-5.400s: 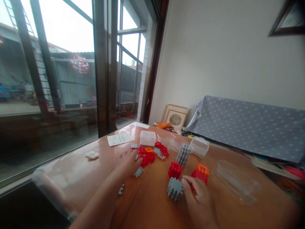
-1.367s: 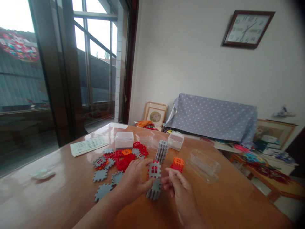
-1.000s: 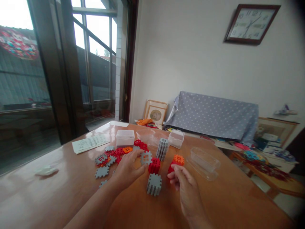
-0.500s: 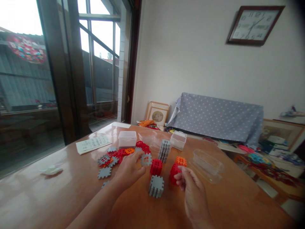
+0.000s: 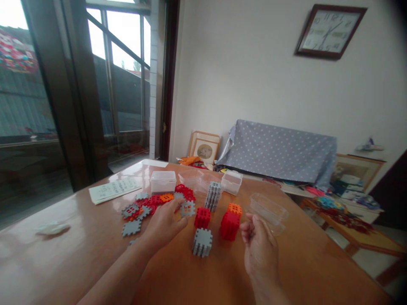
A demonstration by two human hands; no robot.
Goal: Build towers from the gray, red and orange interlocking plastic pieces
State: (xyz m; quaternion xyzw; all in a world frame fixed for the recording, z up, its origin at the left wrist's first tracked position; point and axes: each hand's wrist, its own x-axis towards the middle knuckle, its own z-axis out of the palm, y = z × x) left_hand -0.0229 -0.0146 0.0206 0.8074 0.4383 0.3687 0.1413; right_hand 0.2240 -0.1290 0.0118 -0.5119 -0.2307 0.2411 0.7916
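My left hand [image 5: 163,222] reaches over the loose pile, its fingertips closed on the edge of a grey window tile [image 5: 188,208] with notched edges. My right hand [image 5: 259,243] is just right of the red tile stack [image 5: 230,226], fingers loosely curled with nothing visible in them. Behind that stack stand orange window tiles [image 5: 234,208]. Between my hands are a grey tile stack [image 5: 202,242], a shorter red window-tile stack [image 5: 202,217] and a tall grey window-tile stack [image 5: 213,196]. Loose red tiles [image 5: 155,201] and grey tiles [image 5: 131,228] lie beside my left hand.
Two clear plastic boxes [image 5: 163,182] [image 5: 232,182] stand toward the back of the wooden table [image 5: 178,275]. A clear lid or tray [image 5: 269,212] lies at right. Written paper [image 5: 115,189] and a crumpled wrapper [image 5: 52,228] are on the left.
My right hand has drawn back from the red stack, toward the right. The left hand stays by the grey window tile. The whole view has shifted slightly.
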